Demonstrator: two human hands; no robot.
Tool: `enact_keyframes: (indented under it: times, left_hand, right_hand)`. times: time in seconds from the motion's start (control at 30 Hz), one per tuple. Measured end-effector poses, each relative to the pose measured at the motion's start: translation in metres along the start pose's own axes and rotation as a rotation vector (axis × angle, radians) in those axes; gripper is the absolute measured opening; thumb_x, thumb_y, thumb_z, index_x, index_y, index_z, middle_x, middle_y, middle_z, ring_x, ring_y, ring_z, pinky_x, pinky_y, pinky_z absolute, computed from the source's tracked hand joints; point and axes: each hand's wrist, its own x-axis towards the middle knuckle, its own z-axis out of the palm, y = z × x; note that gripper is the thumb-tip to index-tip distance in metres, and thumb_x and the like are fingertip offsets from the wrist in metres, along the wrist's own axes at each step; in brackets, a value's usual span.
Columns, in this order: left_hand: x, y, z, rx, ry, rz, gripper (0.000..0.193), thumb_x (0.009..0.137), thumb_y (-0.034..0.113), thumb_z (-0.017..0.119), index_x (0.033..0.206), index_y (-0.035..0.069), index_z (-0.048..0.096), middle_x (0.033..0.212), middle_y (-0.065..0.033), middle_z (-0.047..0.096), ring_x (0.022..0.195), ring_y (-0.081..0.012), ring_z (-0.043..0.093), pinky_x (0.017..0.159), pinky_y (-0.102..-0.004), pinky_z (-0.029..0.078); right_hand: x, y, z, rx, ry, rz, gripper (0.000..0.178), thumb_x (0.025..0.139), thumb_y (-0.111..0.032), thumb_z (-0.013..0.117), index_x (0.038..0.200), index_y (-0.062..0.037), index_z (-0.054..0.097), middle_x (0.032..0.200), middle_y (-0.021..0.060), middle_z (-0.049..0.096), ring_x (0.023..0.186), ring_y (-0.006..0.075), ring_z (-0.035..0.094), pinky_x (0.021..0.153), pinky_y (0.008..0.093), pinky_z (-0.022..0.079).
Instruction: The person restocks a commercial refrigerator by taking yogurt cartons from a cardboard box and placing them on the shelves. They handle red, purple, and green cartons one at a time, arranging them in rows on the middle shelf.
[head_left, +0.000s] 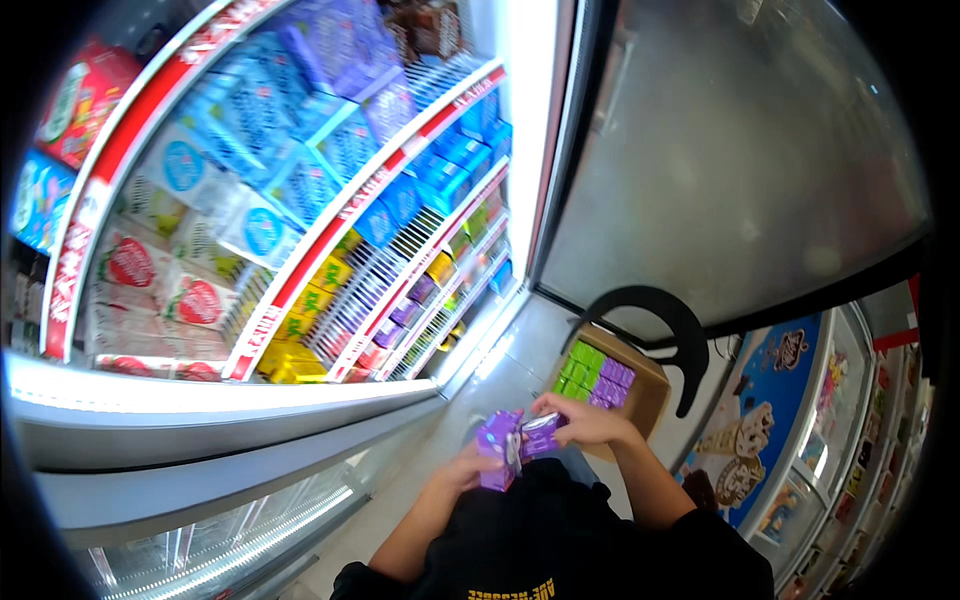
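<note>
In front of my body, my left hand (468, 467) is closed round a purple carton pack (493, 450) from its left side. My right hand (585, 420) grips a smaller purple carton (541, 434) by its top and right side. The two purple items touch or nearly touch, with something silvery and crinkled, perhaps wrapping, between them. Just beyond my right hand, an open cardboard box (650, 393) on the floor holds rows of green cartons (583, 368) and purple cartons (612, 383).
On the left stands a lit fridge with red-edged shelves (345, 215) of blue, yellow, white and purple packs. Its glass door (740, 160) swings open on the right, its black curved handle (690, 340) over the box. A blue-sided display freezer (765, 420) stands at the right.
</note>
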Motion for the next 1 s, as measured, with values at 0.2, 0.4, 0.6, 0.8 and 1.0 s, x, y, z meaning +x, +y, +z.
enact_keyframes:
  times: [0.2, 0.4, 0.6, 0.8, 1.0]
  left_hand:
    - [-0.065, 0.045, -0.017, 0.037, -0.020, 0.166, 0.092, 0.074, 0.027, 0.079, 0.151, 0.005, 0.034, 0.139, -0.0153, 0.053, 0.126, -0.0301, 0.054, 0.106, -0.0488, 0.046]
    - [-0.085, 0.059, -0.028, -0.352, -0.165, 0.455, 0.082, 0.073, 0.047, 0.076, 0.136, 0.001, 0.052, 0.143, -0.0177, 0.050, 0.134, -0.0382, 0.046, 0.112, -0.0603, 0.033]
    - [-0.102, 0.084, 0.017, -0.262, -0.184, 0.481, 0.098, 0.069, 0.060, 0.075, 0.145, 0.007, 0.044, 0.153, -0.0191, 0.037, 0.143, -0.0427, 0.032, 0.117, -0.0645, 0.019]
    - [-0.112, 0.095, 0.039, -0.224, -0.257, 0.485, 0.092, 0.069, 0.060, 0.076, 0.142, 0.010, 0.050, 0.160, -0.0227, 0.023, 0.150, -0.0445, 0.014, 0.118, -0.0663, 0.011]
    - [-0.095, 0.103, 0.041, -0.356, -0.435, 0.395, 0.083, 0.070, 0.039, 0.082, 0.137, 0.002, 0.050, 0.160, -0.0245, 0.021, 0.149, -0.0468, 0.013, 0.113, -0.0627, 0.032]
  right_hand:
    - [0.034, -0.047, 0.053, -0.300, 0.006, -0.309, 0.061, 0.079, -0.013, 0.070, 0.135, -0.0039, 0.045, 0.117, 0.0115, 0.060, 0.106, 0.0199, 0.060, 0.087, 0.0315, 0.051]
    - [0.034, -0.115, 0.095, -0.017, 0.006, -0.400, 0.063, 0.085, -0.011, 0.079, 0.137, -0.0036, 0.044, 0.122, 0.0100, 0.059, 0.112, 0.0175, 0.060, 0.097, 0.0326, 0.049]
    - [0.049, -0.158, 0.105, -0.082, -0.046, -0.543, 0.053, 0.082, -0.011, 0.082, 0.127, -0.0029, 0.054, 0.118, 0.0064, 0.061, 0.110, 0.0144, 0.060, 0.098, 0.0327, 0.049]
    - [0.034, -0.214, 0.100, -0.460, -0.002, -0.644, 0.050, 0.081, -0.013, 0.082, 0.122, -0.0034, 0.057, 0.114, 0.0065, 0.063, 0.104, 0.0140, 0.062, 0.090, 0.0299, 0.053]
    - [-0.012, -0.347, 0.082, -0.212, 0.229, -1.201, 0.055, 0.087, -0.015, 0.077, 0.132, -0.0060, 0.047, 0.114, 0.0065, 0.058, 0.105, 0.0161, 0.061, 0.097, 0.0351, 0.053]
